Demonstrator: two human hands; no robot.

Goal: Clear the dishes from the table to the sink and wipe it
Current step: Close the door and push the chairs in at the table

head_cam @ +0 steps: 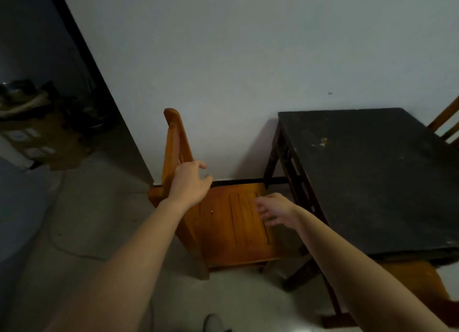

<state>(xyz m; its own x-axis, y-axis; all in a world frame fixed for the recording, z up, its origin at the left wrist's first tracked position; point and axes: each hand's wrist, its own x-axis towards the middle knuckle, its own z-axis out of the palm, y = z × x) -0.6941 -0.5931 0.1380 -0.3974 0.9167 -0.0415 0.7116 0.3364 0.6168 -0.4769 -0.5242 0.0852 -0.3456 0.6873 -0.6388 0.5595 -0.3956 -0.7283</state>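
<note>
A dark, worn table (367,182) stands against the pale wall at the right, its top bare except for a small light smear of crumbs (323,142). No dishes, cloth or sink show. An orange wooden chair (233,227) stands left of the table. My left hand (191,182) rests against the chair's backrest with fingers spread, holding nothing. My right hand (273,208) hovers over the chair's seat, fingers apart and blurred, also holding nothing.
A dark doorway (62,83) opens at the left, with cardboard boxes (42,138) and clutter inside. A second wooden chair (444,125) stands behind the table at the far right, and a wooden seat (417,284) sits under the table's near edge. The floor is pale concrete.
</note>
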